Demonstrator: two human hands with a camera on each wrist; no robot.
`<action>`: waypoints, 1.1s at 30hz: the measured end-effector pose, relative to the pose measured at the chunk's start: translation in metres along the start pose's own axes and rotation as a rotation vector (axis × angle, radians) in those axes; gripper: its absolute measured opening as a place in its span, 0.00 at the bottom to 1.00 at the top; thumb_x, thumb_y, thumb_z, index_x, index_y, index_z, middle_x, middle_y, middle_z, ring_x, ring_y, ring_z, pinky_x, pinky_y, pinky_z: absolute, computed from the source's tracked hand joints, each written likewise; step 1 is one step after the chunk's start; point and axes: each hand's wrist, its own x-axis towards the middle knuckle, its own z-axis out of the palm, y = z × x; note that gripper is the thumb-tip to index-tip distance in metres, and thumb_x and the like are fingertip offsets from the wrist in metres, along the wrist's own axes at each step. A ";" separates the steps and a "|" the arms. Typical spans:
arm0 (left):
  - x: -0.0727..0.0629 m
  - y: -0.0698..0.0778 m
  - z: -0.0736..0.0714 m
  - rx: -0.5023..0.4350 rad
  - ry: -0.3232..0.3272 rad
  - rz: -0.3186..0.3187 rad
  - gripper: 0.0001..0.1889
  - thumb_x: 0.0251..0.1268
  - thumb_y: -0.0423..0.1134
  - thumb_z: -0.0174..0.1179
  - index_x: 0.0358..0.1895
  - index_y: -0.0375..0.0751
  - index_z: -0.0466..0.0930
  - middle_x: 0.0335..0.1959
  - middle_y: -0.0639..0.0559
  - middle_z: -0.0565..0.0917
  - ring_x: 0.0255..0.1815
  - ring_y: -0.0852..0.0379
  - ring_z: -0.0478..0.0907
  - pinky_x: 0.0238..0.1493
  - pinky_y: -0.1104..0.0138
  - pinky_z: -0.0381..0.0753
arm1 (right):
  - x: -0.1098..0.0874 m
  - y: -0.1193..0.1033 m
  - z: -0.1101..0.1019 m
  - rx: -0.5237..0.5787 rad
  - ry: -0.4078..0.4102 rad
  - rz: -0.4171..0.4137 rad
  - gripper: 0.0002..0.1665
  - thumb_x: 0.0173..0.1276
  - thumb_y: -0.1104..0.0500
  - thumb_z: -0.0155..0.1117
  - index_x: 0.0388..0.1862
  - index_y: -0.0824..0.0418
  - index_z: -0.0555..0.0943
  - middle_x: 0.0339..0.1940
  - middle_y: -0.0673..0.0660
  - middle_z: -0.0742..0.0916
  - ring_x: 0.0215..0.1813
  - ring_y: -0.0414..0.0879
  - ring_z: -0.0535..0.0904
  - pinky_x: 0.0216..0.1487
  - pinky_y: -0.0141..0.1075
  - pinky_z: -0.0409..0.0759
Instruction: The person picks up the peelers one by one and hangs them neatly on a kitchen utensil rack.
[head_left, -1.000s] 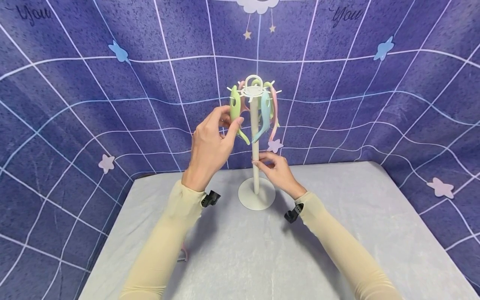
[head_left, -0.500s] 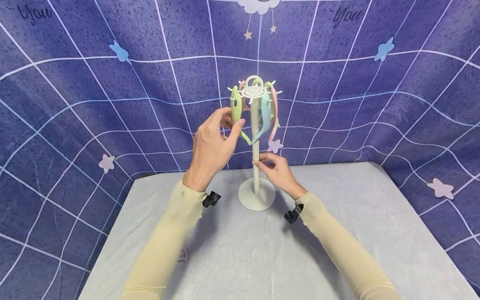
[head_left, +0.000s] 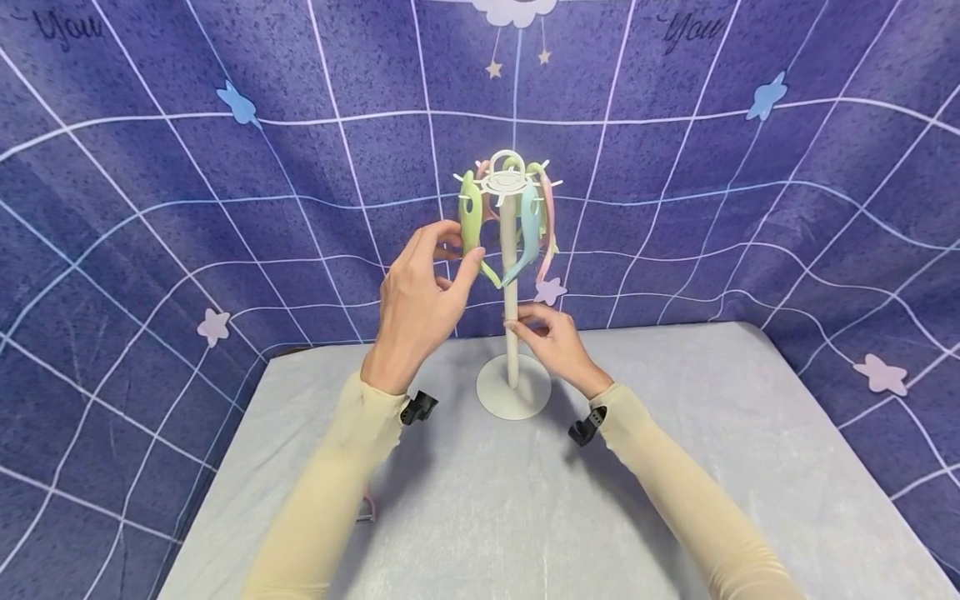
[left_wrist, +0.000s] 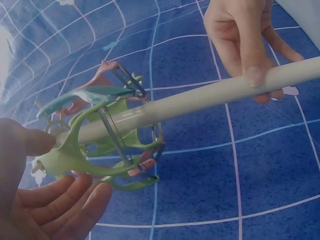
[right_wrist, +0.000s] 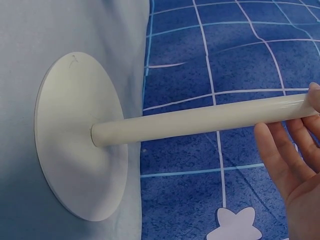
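Observation:
A white stand (head_left: 509,300) with a ring of hooks on top bears several peelers. My left hand (head_left: 422,287) is beside the nearest green peeler (head_left: 471,218), which hangs from a hook on the left. In the left wrist view its thumb lies against or very near that peeler's handle (left_wrist: 62,159), while the loosely extended fingers (left_wrist: 75,212) spread below; contact is hard to tell. My right hand (head_left: 557,340) pinches the pole (right_wrist: 200,121) between thumb and fingers, above the round base (right_wrist: 75,135). A blue peeler (head_left: 531,221) and a pink peeler (head_left: 550,221) hang to the right.
Partly hidden by the left forearm, another pink peeler (head_left: 368,507) lies on the table (head_left: 480,517), which has a pale cloth. Behind the table and at its sides hangs a blue gridded cloth (head_left: 375,150) with stars.
My left hand has loosened and drawn slightly down and left from the green peeler, which stays on its hook. The right hand keeps its place on the pole.

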 end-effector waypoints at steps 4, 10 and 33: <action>-0.008 -0.005 -0.001 0.006 0.002 0.000 0.22 0.79 0.53 0.63 0.63 0.42 0.82 0.52 0.49 0.87 0.50 0.54 0.87 0.36 0.67 0.89 | 0.000 0.000 0.001 0.014 -0.006 0.021 0.13 0.76 0.62 0.72 0.55 0.65 0.89 0.46 0.64 0.92 0.44 0.62 0.91 0.43 0.35 0.90; -0.021 -0.013 -0.003 0.018 -0.018 -0.011 0.22 0.79 0.54 0.63 0.64 0.43 0.81 0.53 0.51 0.87 0.50 0.54 0.87 0.37 0.64 0.90 | 0.001 0.000 0.002 0.025 -0.006 0.025 0.13 0.76 0.64 0.72 0.56 0.68 0.88 0.47 0.67 0.92 0.44 0.66 0.90 0.45 0.48 0.92; -0.104 -0.062 -0.007 0.116 -0.249 -0.232 0.21 0.78 0.56 0.64 0.63 0.50 0.81 0.52 0.55 0.87 0.48 0.54 0.87 0.40 0.60 0.89 | 0.000 0.001 0.000 0.012 -0.008 0.012 0.11 0.77 0.60 0.72 0.53 0.63 0.90 0.45 0.61 0.93 0.43 0.58 0.91 0.45 0.51 0.92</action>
